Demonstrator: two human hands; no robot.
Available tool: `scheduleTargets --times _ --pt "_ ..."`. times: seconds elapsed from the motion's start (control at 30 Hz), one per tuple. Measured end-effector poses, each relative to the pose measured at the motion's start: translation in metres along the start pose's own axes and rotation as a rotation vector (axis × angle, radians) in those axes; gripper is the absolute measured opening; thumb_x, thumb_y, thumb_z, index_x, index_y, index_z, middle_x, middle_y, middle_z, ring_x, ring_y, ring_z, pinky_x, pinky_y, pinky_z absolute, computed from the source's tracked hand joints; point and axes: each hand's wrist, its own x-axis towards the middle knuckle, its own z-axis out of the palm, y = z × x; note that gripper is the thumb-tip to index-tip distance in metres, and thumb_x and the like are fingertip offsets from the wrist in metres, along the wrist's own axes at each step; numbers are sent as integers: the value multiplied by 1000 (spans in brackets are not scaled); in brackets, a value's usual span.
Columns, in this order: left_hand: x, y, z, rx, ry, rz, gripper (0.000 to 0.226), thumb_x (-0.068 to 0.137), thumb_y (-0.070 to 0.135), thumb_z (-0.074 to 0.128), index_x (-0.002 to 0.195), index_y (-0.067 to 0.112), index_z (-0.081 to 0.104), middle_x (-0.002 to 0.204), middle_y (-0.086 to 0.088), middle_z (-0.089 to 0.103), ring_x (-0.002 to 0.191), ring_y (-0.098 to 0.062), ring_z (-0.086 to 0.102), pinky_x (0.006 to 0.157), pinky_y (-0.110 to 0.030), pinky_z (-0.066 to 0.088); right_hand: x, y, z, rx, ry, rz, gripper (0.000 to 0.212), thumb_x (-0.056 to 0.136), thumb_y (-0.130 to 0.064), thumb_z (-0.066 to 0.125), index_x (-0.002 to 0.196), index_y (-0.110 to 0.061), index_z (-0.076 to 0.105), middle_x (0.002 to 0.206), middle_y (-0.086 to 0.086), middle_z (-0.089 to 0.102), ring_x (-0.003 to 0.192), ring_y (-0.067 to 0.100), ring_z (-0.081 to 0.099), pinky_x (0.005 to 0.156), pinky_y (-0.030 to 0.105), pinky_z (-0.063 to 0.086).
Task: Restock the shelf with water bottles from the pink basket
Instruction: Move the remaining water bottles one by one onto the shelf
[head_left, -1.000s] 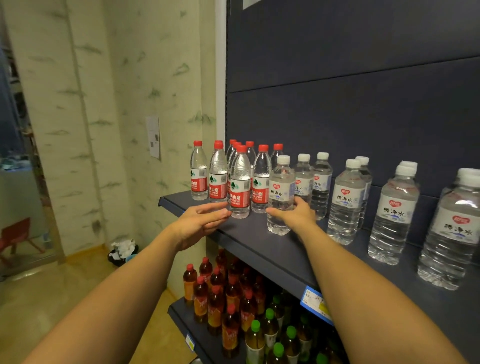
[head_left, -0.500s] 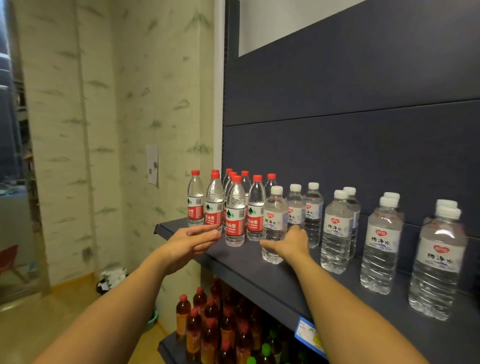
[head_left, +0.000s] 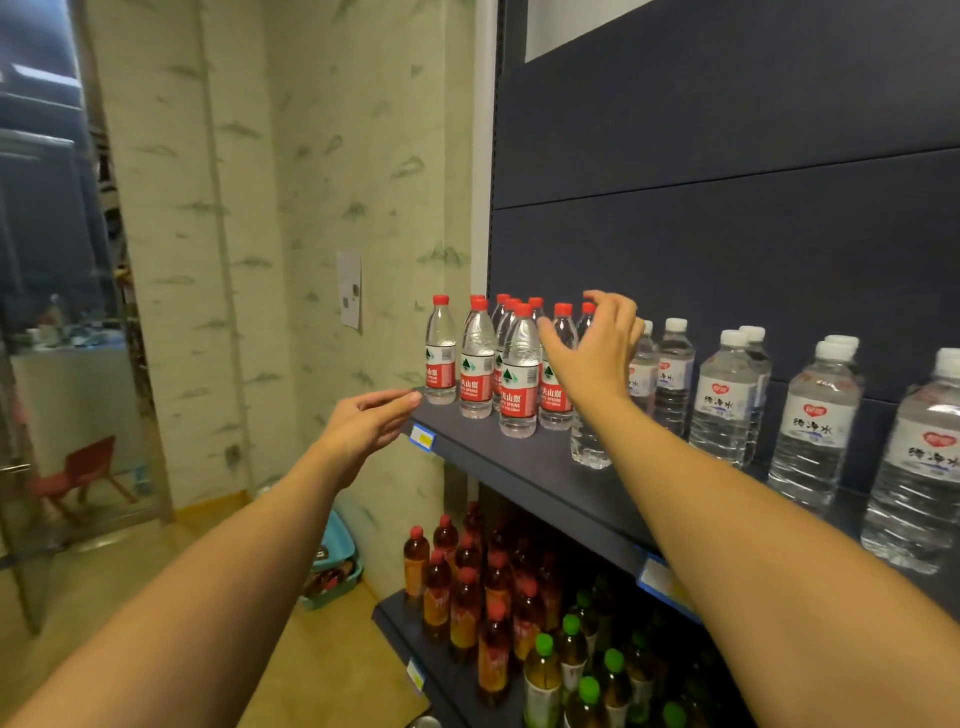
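Clear plastic water bottles were lined up upright on a dark blue shelf (head_left: 524, 470) at about chest height. A cluster of red-capped bottles (head_left: 518, 371) with red and white labels was grouped at the shelf's left end, one of them (head_left: 441, 351) set slightly apart at the corner. To their right, white-capped bottles (head_left: 724, 397) with white labels bearing a red heart mark were ranged in pairs from front to back, the nearest (head_left: 919, 462) seen at the right edge of the view. One white-capped bottle (head_left: 589, 441) was largely hidden behind the right wrist, only its lower body being visible.

The right hand (head_left: 595, 348) was raised in front of the tops of the red-capped bottles, its fingers spread and loosely bent, with nothing gripped. The left hand (head_left: 366, 423) was held out beside the shelf's left front corner, fingers nearly straight and together, nothing held in it; whether its fingertips touched the shelf edge could not be told.

A blue and yellow price tag (head_left: 423, 439) was fixed to the shelf's front edge. On the lower shelf (head_left: 447, 670), bottles of brown drink with red caps (head_left: 465, 610) and green caps (head_left: 543, 670) were packed closely. A teal basket (head_left: 335, 571) was seen on the floor by the wall, and a red chair (head_left: 83, 470) further off to the left.
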Motion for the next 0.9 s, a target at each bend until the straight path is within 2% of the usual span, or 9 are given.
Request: scheduleTargets --times 0.07,0.13,0.33,0.47,0.67,0.73,0.83,0.87,0.9 --pt "-2 2 -15 -20 64 -1 23 80 27 86 100 18 78 100 -1 80 110 -18 72 108 -36 50 -3 -22 11 67 -66 -83 62 83 -50 70 132 -16 52 133 4 46 121 20 40 98 34 41" --pt "-6 3 -34 -12 123 12 22 85 25 83 105 17 77 107 -5 77 110 -17 69 111 -37 49 -9 -43 23 127 -193 -127 62 83 -51 71 132 -17 53 131 3 50 121 18 43 100 35 43" --pt "-30 5 -96 41 234 33 59 80 37 86 130 10 70 118 -5 75 122 -17 66 112 -34 48 -48 -81 63 260 -597 -59 80 77 -61 76 138 -15 52 141 3 49 130 19 47 109 37 41" --pt "-53 0 -142 76 308 2 72 66 51 93 125 15 73 121 -2 74 124 -18 64 110 -34 48 -83 -91 95 296 -754 31 102 67 -73 75 147 -18 44 151 3 45 135 22 47 110 42 44" --pt "-91 -21 -203 152 422 -76 100 43 67 94 125 14 73 110 0 73 106 -15 63 96 -30 49 -136 -96 140 310 -906 125 101 69 -71 75 148 -17 43 152 2 46 137 23 47 110 40 42" --pt "-102 -35 -221 153 450 -106 97 45 64 94 125 12 74 99 3 73 97 -12 63 89 -25 49 -161 -94 157 312 -943 156 102 69 -72 75 148 -18 42 152 1 46 137 22 47 112 42 42" --pt "-113 -68 -237 144 467 -166 73 70 48 92 126 6 73 65 14 66 70 -4 57 67 -13 45 -201 -81 184 296 -1023 212 102 69 -71 76 149 -16 42 152 2 47 137 22 46 111 41 42" --pt "-116 -83 -242 138 471 -199 63 76 41 89 125 5 73 65 12 70 76 -5 60 69 -11 46 -214 -75 194 283 -1060 222 104 68 -72 76 149 -16 42 152 2 47 137 22 46 111 41 42" --pt "-119 -100 -246 133 487 -229 60 78 39 88 125 5 73 82 3 79 97 -8 65 84 -14 51 -226 -67 205 272 -1090 235 105 66 -73 77 149 -17 42 152 2 47 136 21 47 110 40 42"
